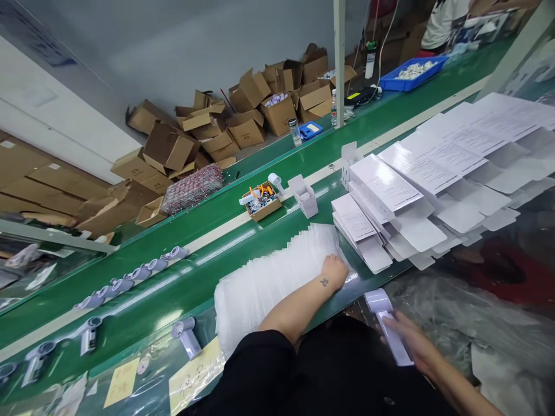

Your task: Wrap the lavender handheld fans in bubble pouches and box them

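My right hand (pixel 407 332) is wrapped round the handle of a lavender handheld fan (pixel 395 341), held in front of my body at the bench's near edge. My left arm reaches across a fanned-out row of translucent white plastic bags (pixel 264 283). At the right end of that row, my left hand (pixel 335 271) is closed on the edge of a bag; its fingertips are partly hidden. Another lavender fan (pixel 187 338) lies left of the bags. Just right of my left hand are overlapping stacks of flat white printed boxes (pixel 385 185).
Beyond the bags stand an opened white box (pixel 304 196) and a small carton of parts (pixel 263 202). Several fans (pixel 124 284) line the green conveyor (pixel 208 245) at left. A metal post (pixel 339 63), a blue tray (pixel 414 72) and heaped cartons (pixel 247 124) are farther back.
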The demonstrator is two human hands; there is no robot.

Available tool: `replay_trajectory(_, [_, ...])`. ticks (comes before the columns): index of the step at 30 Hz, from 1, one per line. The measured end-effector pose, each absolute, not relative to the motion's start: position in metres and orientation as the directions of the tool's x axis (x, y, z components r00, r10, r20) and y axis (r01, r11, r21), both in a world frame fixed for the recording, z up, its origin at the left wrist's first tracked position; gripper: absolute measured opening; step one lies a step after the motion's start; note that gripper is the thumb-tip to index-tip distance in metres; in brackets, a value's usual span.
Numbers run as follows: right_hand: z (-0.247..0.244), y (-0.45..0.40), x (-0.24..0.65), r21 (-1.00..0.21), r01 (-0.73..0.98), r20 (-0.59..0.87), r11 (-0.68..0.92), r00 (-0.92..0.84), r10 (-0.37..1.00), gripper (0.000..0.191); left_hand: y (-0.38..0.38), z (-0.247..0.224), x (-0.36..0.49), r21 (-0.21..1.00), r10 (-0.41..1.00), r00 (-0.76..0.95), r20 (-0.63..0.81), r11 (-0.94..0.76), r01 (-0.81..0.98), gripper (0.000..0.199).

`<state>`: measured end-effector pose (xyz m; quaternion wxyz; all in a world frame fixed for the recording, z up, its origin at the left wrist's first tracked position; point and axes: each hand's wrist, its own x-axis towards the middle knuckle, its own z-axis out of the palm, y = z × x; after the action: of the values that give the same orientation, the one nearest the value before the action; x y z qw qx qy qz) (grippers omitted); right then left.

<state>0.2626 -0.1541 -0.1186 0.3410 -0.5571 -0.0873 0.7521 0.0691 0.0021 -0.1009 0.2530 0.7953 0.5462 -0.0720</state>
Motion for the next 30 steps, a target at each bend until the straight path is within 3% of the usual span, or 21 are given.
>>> replay_trajectory(4, [-0.107,-0.136,0.260,-0.517,-0.433,-0.693,-0.738,-0.295,0.658,0.050,0.008,-0.096,0.061,0.400,0.876,0.293,-0.382,-0.129,0.907,0.018])
replay_trajectory(8, [-0.095,-0.104,0.241,-0.501,-0.482,-0.545,-0.719,-0.470,0.695,0.050,0.001,-0.080,0.050,0.555,0.888,0.214,-0.406,0.054,0.830,0.010])
replay_trajectory(12, [-0.083,-0.074,0.223,-0.516,-0.479,-0.432,-0.710,-0.570,0.699,0.045,-0.016,-0.062,0.032,0.679,0.892,0.157,-0.424,0.199,0.706,0.011])
replay_trajectory(16, [-0.076,-0.070,0.216,-0.576,-0.376,-0.463,-0.726,-0.582,0.668,0.047,-0.033,-0.045,0.013,0.832,0.921,0.064,-0.384,0.315,0.457,0.006])
replay_trajectory(19, [-0.070,-0.079,0.212,-0.608,-0.319,-0.488,-0.727,-0.573,0.659,0.041,-0.044,-0.042,0.007,0.930,0.957,0.077,-0.278,0.249,0.270,0.005])
replay_trajectory(21, [-0.062,-0.086,0.207,-0.652,-0.284,-0.457,-0.703,-0.593,0.663,0.042,-0.048,-0.042,0.006,0.934,0.963,0.111,-0.247,0.206,0.291,0.003])
replay_trajectory(25, [-0.046,-0.092,0.196,-0.730,-0.220,-0.406,-0.647,-0.621,0.670,0.075,-0.054,-0.038,0.000,0.931,0.965,0.120,-0.235,0.188,0.312,0.007])
replay_trajectory(27, [-0.041,-0.094,0.192,-0.712,-0.226,-0.445,-0.665,-0.588,0.676,0.090,-0.058,-0.029,-0.006,0.949,0.975,0.184,-0.121,0.059,0.311,0.013])
replay_trajectory(30, [-0.039,-0.098,0.189,-0.651,-0.235,-0.507,-0.722,-0.574,0.644,0.093,-0.066,-0.011,-0.014,0.921,0.928,0.368,0.064,-0.197,0.337,0.020])
